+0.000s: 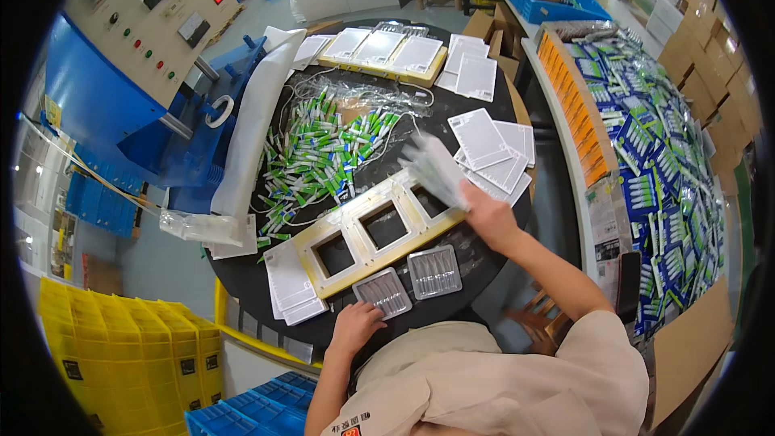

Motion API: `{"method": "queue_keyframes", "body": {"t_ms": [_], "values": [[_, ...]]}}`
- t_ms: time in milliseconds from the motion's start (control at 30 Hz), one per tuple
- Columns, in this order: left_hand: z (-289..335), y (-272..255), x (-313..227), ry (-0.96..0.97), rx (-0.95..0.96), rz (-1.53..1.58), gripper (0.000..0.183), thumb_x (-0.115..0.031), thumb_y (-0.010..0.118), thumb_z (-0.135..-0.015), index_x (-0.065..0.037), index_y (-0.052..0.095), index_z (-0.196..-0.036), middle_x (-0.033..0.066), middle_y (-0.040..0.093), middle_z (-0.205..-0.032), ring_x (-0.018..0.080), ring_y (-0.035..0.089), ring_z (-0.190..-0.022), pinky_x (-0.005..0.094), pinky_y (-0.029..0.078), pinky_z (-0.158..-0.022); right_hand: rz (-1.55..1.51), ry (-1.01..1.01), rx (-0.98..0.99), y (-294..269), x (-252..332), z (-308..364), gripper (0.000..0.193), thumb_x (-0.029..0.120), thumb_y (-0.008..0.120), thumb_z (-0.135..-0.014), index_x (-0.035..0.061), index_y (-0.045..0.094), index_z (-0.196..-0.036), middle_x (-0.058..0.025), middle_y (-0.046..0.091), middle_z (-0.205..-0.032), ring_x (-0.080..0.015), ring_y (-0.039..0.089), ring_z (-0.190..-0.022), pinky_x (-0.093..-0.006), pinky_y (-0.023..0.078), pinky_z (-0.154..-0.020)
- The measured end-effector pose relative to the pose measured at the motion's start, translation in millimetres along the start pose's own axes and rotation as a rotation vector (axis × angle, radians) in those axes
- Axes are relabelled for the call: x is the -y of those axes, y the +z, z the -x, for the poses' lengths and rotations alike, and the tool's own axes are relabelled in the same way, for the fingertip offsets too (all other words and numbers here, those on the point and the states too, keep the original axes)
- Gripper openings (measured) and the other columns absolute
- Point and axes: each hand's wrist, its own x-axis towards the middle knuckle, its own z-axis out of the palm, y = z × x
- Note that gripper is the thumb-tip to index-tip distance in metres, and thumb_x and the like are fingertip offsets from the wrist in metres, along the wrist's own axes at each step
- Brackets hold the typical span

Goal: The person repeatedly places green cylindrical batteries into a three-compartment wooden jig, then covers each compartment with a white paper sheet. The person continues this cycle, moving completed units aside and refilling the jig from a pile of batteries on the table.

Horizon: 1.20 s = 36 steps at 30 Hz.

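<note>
My right hand (489,215) is closed on a flat whitish pack (436,171) with hints of green, smeared by motion, above the right end of a frame. That frame (367,258), pale with yellow edges, lies slantwise on the black round table (242,274) and has several square openings. At the near edge, my left hand (358,326) has its fingers curled at the rim of a clear plastic blister tray (383,291). Beside it lies a second clear blister tray (434,271). Beyond the frame spreads a heap of small green-and-white tubes (323,145).
White cards (291,278) lie left of the frame, and more cards (488,145) to its right. Another frame (436,73) holding cards sits at the back. A blue machine (105,89) stands left. Packed blister cards (646,161) fill the right side; yellow crates (121,347) stand lower left.
</note>
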Motion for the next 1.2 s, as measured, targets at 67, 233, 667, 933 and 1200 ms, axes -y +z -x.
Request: {"method": "queue_keyframes", "body": {"t_ms": [67,233,667,933,1200], "values": [[-0.2,0.3,6.4,0.012,0.037,0.0,0.018,-0.03,0.077,-0.08,-0.014,0.073,-0.088,0.0027,0.067,-0.085,0.0248,0.063,-0.09,0.04,0.049,-0.076,-0.372,0.681,0.137,-14.5,-10.8,-1.4,0.026,0.014,0.062,-0.094,-0.0058,0.064,-0.11,-0.0182,0.072,-0.099,-0.0315,0.072,-0.082,-0.0367,0.059,-0.07],[2.3,0.8,16.2,0.025,0.088,-0.036,0.015,-0.031,0.075,-0.082,-0.016,0.075,-0.086,0.0017,0.068,-0.083,0.0245,0.064,-0.089,0.0403,0.049,-0.075,-1.602,1.17,-0.455,-68.3,-75.6,26.8,0.025,0.009,0.054,-0.098,-0.0045,0.062,-0.118,-0.0118,0.072,-0.105,-0.0223,0.072,-0.089,-0.0376,0.058,-0.08],[7.2,2.9,1.7,0.061,-0.058,-0.186,0.008,-0.014,0.061,-0.086,-0.01,0.066,-0.081,0.0074,0.064,-0.081,0.028,0.064,-0.088,0.0425,0.049,-0.078,-0.701,0.352,0.303,-53.7,25.1,48.2,0.028,0.023,0.076,-0.088,0.0072,0.073,-0.111,-0.0103,0.071,-0.112,-0.0214,0.068,-0.104,-0.0347,0.055,-0.09],[22.6,-40.0,-19.8,-0.167,-0.358,0.023,0.008,-0.012,0.077,-0.075,-0.011,0.07,-0.079,0.0026,0.066,-0.082,0.0242,0.063,-0.085,0.0377,0.049,-0.074,-0.126,-0.324,0.72,14.6,88.0,57.4,0.044,0.04,0.084,-0.072,0.0066,0.065,-0.094,-0.0052,0.06,-0.098,-0.0246,0.058,-0.102,-0.0364,0.046,-0.079],[-16.9,-46.2,53.4,-0.218,-0.552,-0.108,0.014,-0.003,0.069,-0.079,-0.004,0.065,-0.093,0.0141,0.068,-0.123,0.0352,0.062,-0.119,0.0448,0.05,-0.099,-0.52,-0.018,1.007,42.5,85.4,37.8,0.021,0.025,0.079,-0.08,0.0062,0.073,-0.087,-0.01,0.068,-0.091,-0.0323,0.067,-0.093,-0.0439,0.052,-0.078]]}}
